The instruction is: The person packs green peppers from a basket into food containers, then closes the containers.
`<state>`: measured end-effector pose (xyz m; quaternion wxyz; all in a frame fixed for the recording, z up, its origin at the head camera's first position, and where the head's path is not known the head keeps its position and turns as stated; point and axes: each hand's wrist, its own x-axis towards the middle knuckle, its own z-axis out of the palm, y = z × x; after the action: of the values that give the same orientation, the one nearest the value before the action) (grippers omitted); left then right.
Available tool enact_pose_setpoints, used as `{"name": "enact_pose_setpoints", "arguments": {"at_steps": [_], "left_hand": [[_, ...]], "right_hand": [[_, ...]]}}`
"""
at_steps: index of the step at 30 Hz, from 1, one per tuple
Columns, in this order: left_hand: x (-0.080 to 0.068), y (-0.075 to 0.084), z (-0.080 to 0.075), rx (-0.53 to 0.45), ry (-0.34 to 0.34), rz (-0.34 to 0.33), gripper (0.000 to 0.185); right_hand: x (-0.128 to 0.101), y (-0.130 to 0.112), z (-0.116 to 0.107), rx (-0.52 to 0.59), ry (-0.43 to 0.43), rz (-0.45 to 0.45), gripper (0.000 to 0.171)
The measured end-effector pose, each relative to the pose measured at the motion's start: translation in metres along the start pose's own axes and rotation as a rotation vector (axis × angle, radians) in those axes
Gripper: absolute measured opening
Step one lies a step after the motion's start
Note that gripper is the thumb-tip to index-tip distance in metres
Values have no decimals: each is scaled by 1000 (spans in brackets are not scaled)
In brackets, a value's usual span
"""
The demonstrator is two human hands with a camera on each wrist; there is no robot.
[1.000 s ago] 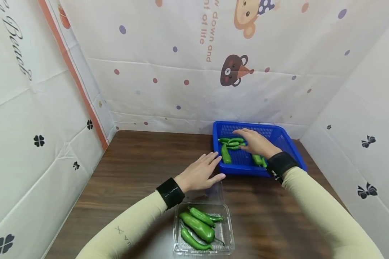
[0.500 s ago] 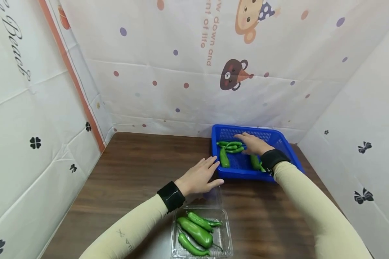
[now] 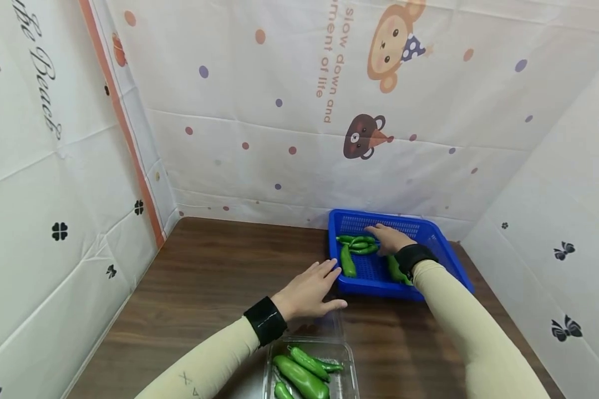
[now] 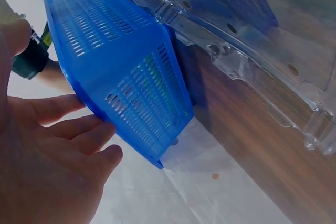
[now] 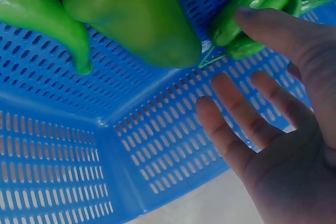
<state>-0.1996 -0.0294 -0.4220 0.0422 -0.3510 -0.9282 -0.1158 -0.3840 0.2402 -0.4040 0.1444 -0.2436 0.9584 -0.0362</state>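
Note:
A blue slotted basket (image 3: 439,252) stands at the back right of the brown table (image 3: 214,277). Inside it lie a small pile of slim green peppers (image 3: 358,244), one pepper apart (image 3: 348,262) and another (image 3: 394,267) by my right wrist. My right hand (image 3: 388,238) reaches into the basket with its fingers spread; in the right wrist view its thumb (image 5: 273,27) touches the slim peppers (image 5: 247,3) beside a fat pepper (image 5: 136,17). My left hand (image 3: 306,291) lies flat on the clear lid (image 3: 329,324), its fingertips at the basket's front left corner (image 4: 152,145).
A clear plastic clamshell box (image 3: 346,366) with several green peppers (image 3: 301,377) sits at the near edge, below my left wrist. Printed white sheets wall the table on the left, back and right. Bare wood spreads to the left of the hands.
My right hand has slid a little deeper into the basket, toward the pile of slim peppers. The left hand has stayed put. The head view has tilted upward.

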Motion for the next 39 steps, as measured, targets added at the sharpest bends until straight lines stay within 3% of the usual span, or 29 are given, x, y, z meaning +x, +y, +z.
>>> {"name": "enact_pose_setpoints", "arguments": {"at_steps": [6,16,31,39], "left_hand": [[-2,3,0,26,-1,14,76],[-3,9,5,68,-15,8,77],[-2,4,-2,90,-4,3,78],[-3,3,-3,88,3,4,78]], "right_hand": [[6,3,13,-13,27,-30,85],[13,8,33,-59,-8,-5,86],[15,8,30,-51,22,1,84],[19,10,33,-101,67,-63,75]]}}
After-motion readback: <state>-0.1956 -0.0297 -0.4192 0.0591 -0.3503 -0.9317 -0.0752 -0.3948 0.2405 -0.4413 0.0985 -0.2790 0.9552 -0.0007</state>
